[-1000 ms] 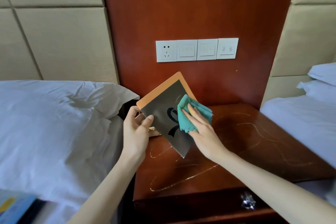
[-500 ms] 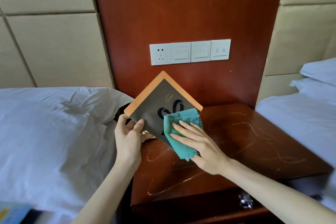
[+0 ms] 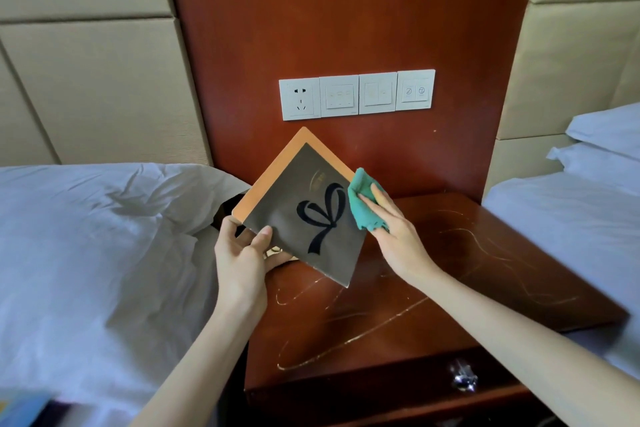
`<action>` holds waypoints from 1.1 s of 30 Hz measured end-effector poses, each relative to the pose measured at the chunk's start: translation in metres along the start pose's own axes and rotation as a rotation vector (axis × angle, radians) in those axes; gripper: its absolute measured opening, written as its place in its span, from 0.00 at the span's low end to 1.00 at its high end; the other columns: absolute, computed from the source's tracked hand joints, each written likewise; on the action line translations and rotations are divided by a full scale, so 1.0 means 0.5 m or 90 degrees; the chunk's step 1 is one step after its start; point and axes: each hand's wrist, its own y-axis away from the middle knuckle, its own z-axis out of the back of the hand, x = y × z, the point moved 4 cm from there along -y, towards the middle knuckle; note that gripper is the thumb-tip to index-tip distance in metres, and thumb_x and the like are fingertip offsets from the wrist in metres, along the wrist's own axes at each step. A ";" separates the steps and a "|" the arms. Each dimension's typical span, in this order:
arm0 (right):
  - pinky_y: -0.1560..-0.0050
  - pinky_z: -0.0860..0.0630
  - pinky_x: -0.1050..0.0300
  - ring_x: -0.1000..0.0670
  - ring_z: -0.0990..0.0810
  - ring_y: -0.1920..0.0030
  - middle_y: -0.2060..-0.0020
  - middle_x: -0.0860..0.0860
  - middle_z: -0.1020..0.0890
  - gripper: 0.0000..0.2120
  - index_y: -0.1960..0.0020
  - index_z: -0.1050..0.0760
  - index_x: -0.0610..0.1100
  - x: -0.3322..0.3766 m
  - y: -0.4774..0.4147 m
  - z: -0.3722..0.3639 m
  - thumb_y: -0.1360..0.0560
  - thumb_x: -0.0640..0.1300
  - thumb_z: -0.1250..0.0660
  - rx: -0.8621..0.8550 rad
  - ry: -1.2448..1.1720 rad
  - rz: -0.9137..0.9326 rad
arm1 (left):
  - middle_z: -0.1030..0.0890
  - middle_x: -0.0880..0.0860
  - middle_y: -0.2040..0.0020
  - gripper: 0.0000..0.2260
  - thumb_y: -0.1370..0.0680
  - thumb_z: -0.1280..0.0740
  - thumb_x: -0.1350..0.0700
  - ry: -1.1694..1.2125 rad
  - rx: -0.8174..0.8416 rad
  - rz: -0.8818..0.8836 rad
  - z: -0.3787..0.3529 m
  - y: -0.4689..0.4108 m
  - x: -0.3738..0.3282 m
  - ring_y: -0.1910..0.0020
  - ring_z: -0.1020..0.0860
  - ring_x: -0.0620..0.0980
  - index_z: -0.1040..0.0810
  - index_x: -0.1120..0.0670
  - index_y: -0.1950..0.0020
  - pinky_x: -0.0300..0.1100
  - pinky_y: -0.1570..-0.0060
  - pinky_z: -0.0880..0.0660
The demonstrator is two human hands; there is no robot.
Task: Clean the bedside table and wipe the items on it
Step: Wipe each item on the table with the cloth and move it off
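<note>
Now the left hand (image 3: pixel 242 263) holds a flat square card (image 3: pixel 304 218) up over the counter (image 3: pixel 485 270), turned on its corner like a diamond. The card has a grey face with a black ribbon bow drawn on it and an orange border along its 2 upper sides. The thumb lies on the front near the left corner and the other fingers are curled behind, so these fingers are clamped on the card. The lower corner of the card is above the wood; I cannot tell if it touches.

The right hand (image 3: pixel 398 236) presses a teal cloth (image 3: pixel 363 204) against the right corner of the card, just beside the bow. Its fingers lie straight and close together on the cloth. The thumb is hidden.

The counter is of dark red wood with many pale curved scratches. Its drawer (image 3: pixel 398 395) carries a shiny knob (image 3: pixel 462 380). It stands between a left bed (image 3: pixel 86 253) with a crumpled white cover and a right bed (image 3: pixel 571 218) with 2 white pillows (image 3: pixel 606 135). On the wooden wall panel (image 3: pixel 346 10) behind, there is a row of 4 white plates (image 3: pixel 356 94): 1 socket and 3 with switches.
</note>
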 end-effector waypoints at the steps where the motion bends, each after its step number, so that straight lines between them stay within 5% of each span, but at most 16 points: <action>1: 0.24 0.45 0.41 0.55 0.51 0.23 0.23 0.58 0.43 0.23 0.28 0.39 0.60 0.006 0.004 -0.006 0.18 0.39 0.44 0.015 0.000 0.006 | 0.16 0.46 0.61 0.10 0.22 0.40 0.69 0.003 -0.011 0.002 0.002 -0.001 0.003 0.64 0.19 0.46 0.27 0.56 0.46 0.45 0.65 0.19; 4: 0.23 0.50 0.43 0.62 0.54 0.24 0.26 0.65 0.43 0.27 0.31 0.39 0.65 0.026 0.030 -0.037 0.20 0.36 0.44 0.094 0.036 0.044 | 0.18 0.44 0.64 0.09 0.22 0.39 0.69 0.012 -0.061 0.011 0.013 -0.009 0.012 0.62 0.18 0.49 0.27 0.56 0.47 0.45 0.66 0.19; 9: 0.24 0.55 0.49 0.67 0.55 0.26 0.27 0.71 0.44 0.33 0.30 0.39 0.64 0.048 0.086 -0.104 0.26 0.35 0.45 0.231 0.069 0.133 | 0.22 0.54 0.56 0.11 0.22 0.39 0.69 0.042 -0.137 0.048 0.036 -0.019 0.021 0.58 0.20 0.54 0.27 0.54 0.47 0.42 0.68 0.20; 13: 0.25 0.53 0.53 0.65 0.53 0.25 0.26 0.68 0.42 0.34 0.29 0.36 0.61 0.053 0.082 -0.096 0.30 0.34 0.44 0.234 0.104 0.185 | 0.26 0.60 0.52 0.11 0.22 0.39 0.69 0.054 -0.157 0.079 0.039 -0.019 0.027 0.61 0.23 0.54 0.28 0.53 0.53 0.43 0.69 0.20; 18: 0.24 0.42 0.49 0.63 0.51 0.25 0.26 0.62 0.42 0.33 0.29 0.38 0.58 0.010 0.046 -0.045 0.25 0.30 0.39 0.202 0.203 0.198 | 0.23 0.54 0.55 0.14 0.22 0.39 0.69 0.047 -0.127 0.045 0.030 -0.015 0.023 0.57 0.20 0.53 0.26 0.50 0.45 0.43 0.66 0.20; 24: 0.25 0.41 0.53 0.62 0.47 0.25 0.26 0.64 0.41 0.27 0.27 0.37 0.56 0.009 0.014 -0.044 0.21 0.34 0.41 0.141 0.075 0.108 | 0.19 0.48 0.57 0.15 0.22 0.39 0.69 0.035 -0.084 0.004 0.019 -0.014 0.010 0.59 0.17 0.48 0.26 0.50 0.44 0.47 0.64 0.19; 27: 0.32 0.40 0.70 0.63 0.42 0.27 0.28 0.66 0.40 0.25 0.27 0.35 0.54 0.027 0.000 -0.042 0.20 0.35 0.42 0.094 0.002 0.077 | 0.18 0.46 0.58 0.13 0.22 0.39 0.68 -0.017 -0.038 -0.051 0.009 -0.007 -0.003 0.58 0.17 0.48 0.27 0.50 0.49 0.47 0.63 0.19; 29: 0.44 0.32 0.77 0.67 0.32 0.36 0.29 0.61 0.35 0.22 0.30 0.30 0.53 0.038 -0.008 -0.037 0.20 0.37 0.42 0.045 -0.119 0.020 | 0.19 0.53 0.53 0.13 0.22 0.39 0.68 -0.081 -0.001 -0.106 0.000 -0.001 -0.013 0.54 0.18 0.53 0.28 0.49 0.53 0.48 0.63 0.19; 31: 0.46 0.25 0.66 0.60 0.22 0.43 0.33 0.49 0.25 0.15 0.37 0.26 0.52 0.035 -0.015 -0.033 0.20 0.40 0.41 -0.027 -0.342 -0.124 | 0.21 0.59 0.53 0.14 0.22 0.39 0.69 -0.161 0.048 -0.186 -0.014 0.011 -0.022 0.56 0.21 0.57 0.32 0.49 0.56 0.49 0.61 0.18; 33: 0.41 0.23 0.48 0.44 0.18 0.45 0.41 0.41 0.19 0.11 0.43 0.22 0.43 0.031 -0.022 -0.029 0.21 0.44 0.39 -0.082 -0.580 -0.294 | 0.20 0.51 0.60 0.15 0.22 0.39 0.68 -0.269 0.088 -0.283 -0.026 0.027 -0.026 0.61 0.20 0.50 0.33 0.46 0.57 0.38 0.62 0.22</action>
